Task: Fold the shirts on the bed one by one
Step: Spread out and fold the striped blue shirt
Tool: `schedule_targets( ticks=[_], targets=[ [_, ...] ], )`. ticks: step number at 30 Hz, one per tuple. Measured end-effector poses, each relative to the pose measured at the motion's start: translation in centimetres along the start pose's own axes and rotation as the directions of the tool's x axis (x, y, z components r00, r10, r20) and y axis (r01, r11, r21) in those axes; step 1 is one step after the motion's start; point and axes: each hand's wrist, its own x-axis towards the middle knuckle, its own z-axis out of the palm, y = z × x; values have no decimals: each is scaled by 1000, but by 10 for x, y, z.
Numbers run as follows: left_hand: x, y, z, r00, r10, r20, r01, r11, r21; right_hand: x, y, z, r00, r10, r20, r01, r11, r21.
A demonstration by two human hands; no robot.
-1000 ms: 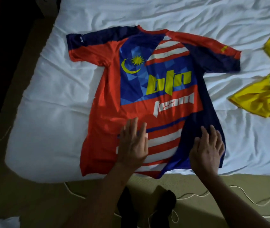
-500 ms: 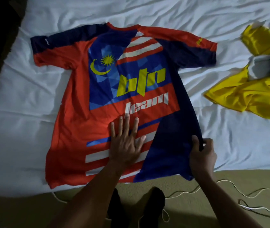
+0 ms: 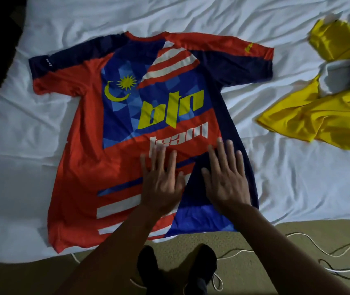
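Head view: left hand and right hand flat, fingers spread, smoothing the jersey; next, fold a side inward.

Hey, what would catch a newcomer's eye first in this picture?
The bright red and blue jersey spread flat across the white bed. The left hand and right hand lie flat on its lower half. A crumpled yellow shirt sits to the right.

Bare left hand, bare right hand, dark footwear
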Motion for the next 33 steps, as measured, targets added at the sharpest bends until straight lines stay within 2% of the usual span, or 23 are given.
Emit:
schedule_targets(
  ticks=[3,6,12,14,18,21,24,28,30,33],
  targets=[
    [15,11,4,996,84,-8,-84,996,-24,8,22,15,992,24,120,-18,999,-49],
    [14,5,13,996,88,-5,-88,996,15,3,42,20,990,33,137,-24,998,-66],
    [31,5,3,997,34,-72,-35,999,-14,15,49,8,991,74,111,-74,997,2],
    [53,7,-7,994,3,-111,-9,999,-48,32,48,4,993,93,74,-95,995,26],
    [113,12,-16,980,31,-195,-52,993,-103,82,47,-6,993,115,-12,-114,993,40],
    [159,20,-12,982,29,-187,-58,987,-148,130,52,-12,993,113,-40,-112,993,43],
    [200,35,-10,990,31,-140,-64,970,-234,176,62,-23,986,139,-88,-138,990,23],
    [244,62,-8,997,-35,-69,6,924,-381,239,83,-37,978,155,-138,-153,988,25],
    [264,71,-6,998,-49,48,62,937,-344,271,92,-39,982,142,-128,-138,990,40],
    [288,80,-11,955,-115,274,190,946,-263,318,100,-40,995,72,-68,-66,994,87]
  ],
)
